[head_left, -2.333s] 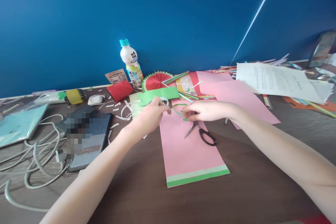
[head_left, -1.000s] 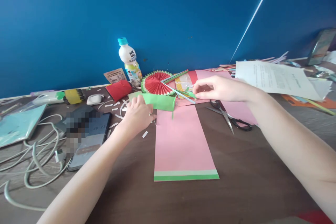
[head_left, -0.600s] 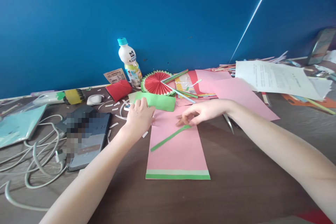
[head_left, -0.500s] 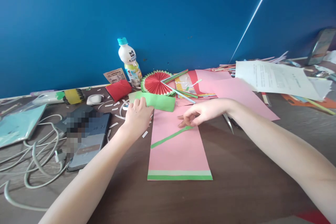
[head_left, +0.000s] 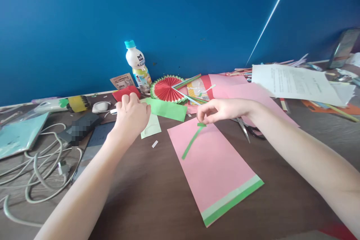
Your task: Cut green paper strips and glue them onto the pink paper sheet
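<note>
The right hand (head_left: 215, 112) pinches the green strip (head_left: 191, 143) at 1 end, apparently leaving its length free over the pink sheet (head_left: 218, 168), nearer the person. The left hand (head_left: 131, 116) curls by the red pouch (head_left: 121, 93); whether it grips the white piece (head_left: 113, 111) there cannot be told.

left hand (head_left: 131, 114) and right hand (head_left: 214, 111) bare; left forearm (head_left: 84, 183) and right forearm (head_left: 298, 157) slender, uncovered

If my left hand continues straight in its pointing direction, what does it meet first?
Probably the red packet, just beyond the left hand; depth is unclear, so they may already touch.
</note>
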### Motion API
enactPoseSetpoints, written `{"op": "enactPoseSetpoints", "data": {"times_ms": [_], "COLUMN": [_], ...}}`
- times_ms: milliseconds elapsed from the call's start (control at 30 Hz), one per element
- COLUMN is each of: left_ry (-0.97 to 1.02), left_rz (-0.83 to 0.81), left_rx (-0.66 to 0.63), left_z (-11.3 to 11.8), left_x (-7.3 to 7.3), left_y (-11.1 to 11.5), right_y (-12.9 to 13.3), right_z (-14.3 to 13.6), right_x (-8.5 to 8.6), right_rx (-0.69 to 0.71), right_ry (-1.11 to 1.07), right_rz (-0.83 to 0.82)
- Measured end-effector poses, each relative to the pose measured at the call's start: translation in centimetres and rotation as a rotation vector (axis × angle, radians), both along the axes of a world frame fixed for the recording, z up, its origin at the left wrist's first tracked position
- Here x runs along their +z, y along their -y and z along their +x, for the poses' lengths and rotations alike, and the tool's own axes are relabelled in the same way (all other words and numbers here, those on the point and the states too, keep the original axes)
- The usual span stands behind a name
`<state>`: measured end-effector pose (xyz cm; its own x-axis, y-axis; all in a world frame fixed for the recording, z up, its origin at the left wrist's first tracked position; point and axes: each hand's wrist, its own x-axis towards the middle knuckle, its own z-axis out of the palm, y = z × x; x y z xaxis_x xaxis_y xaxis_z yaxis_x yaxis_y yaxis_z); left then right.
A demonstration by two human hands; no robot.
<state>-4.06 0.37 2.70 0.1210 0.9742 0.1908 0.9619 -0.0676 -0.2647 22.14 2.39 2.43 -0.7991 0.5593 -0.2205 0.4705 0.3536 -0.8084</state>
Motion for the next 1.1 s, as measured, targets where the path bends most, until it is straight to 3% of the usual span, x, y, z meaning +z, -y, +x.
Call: {"op": "enactPoseSetpoints", "data": {"times_ms": [267, 467, 600, 767, 900, 1100], "left_ry": [0.163, 0.24, 0.213, 0.097, 0.048, 0.032], "left_rz": [0.12, -0.124, -0.225, -0.181, -0.144, -0.162], "left_rx": [-0.085, -0.313, -0.378, -0.346, -0.333, -0.333], "left_z": [-0.1, 1.4, 2.2, 2.2, 1.8, 1.3], "left_x": [0.0, -1.5, -2.9, -3.8, -3.5, -1.4], "left_y": [-0.3, 0.2, 0.5, 0.0, -0.2, 0.5], "right_y": [0.5, -0.2, -0.2, 0.2, 0.0, -0.3], "right_z": [-1.4, -1.4, -1.1, -0.6, -0.4, -0.5], "right_x": [-0.9, -1.9, -1.7, -0.9, -0.9, -1.1], "right_rx": [-0.175, -0.233, -0.207, -0.071, -0.026, -0.124], "right_ry": [-0.382, -0.498, -0.476, -0.533, -0.55, -0.425], "right_rz": [-0.062, -0.09, -0.116, -0.231, -0.272, -0.175]}}
